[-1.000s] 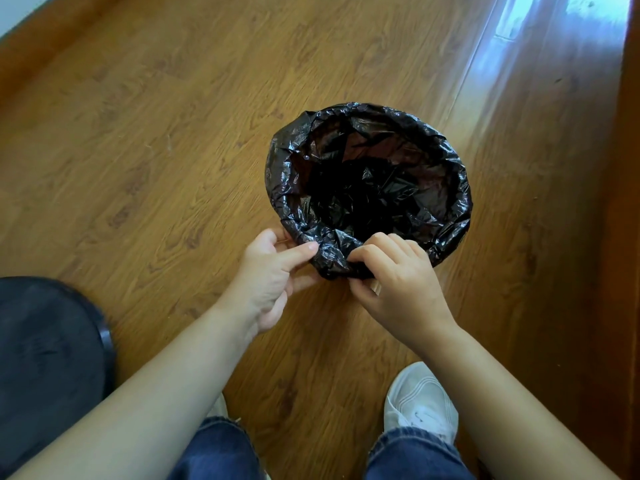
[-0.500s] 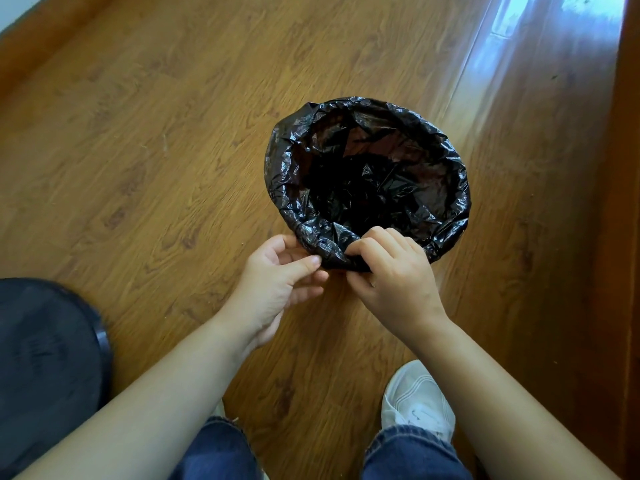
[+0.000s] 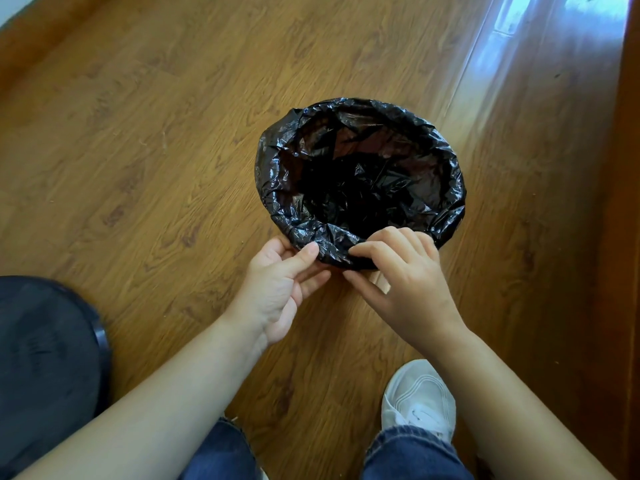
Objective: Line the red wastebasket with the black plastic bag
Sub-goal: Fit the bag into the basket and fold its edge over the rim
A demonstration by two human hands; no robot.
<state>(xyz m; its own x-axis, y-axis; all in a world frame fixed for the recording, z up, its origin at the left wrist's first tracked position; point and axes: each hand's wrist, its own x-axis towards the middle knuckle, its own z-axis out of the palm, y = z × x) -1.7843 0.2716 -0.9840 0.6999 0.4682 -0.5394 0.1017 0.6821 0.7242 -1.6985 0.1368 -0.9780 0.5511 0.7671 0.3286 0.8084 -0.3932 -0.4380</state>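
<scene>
The black plastic bag [image 3: 360, 174] fills the round wastebasket on the wooden floor, and its crinkled edge is folded out over the whole rim. None of the red basket shows; the bag hides it. My left hand [image 3: 284, 285] pinches the folded edge at the near rim between thumb and fingers. Just to its right, my right hand [image 3: 401, 278] grips the same near edge, fingers curled over the plastic.
A dark round object [image 3: 45, 368] lies on the floor at the lower left. My white shoe [image 3: 419, 400] and jeans legs are at the bottom. A raised wooden edge [image 3: 628, 237] runs along the right side. Bare floor [image 3: 138, 150] lies left of the basket.
Both hands keep hold of the near rim edge of the bag. The left hand's fingers have shifted slightly on the fold. The basket has not visibly moved.
</scene>
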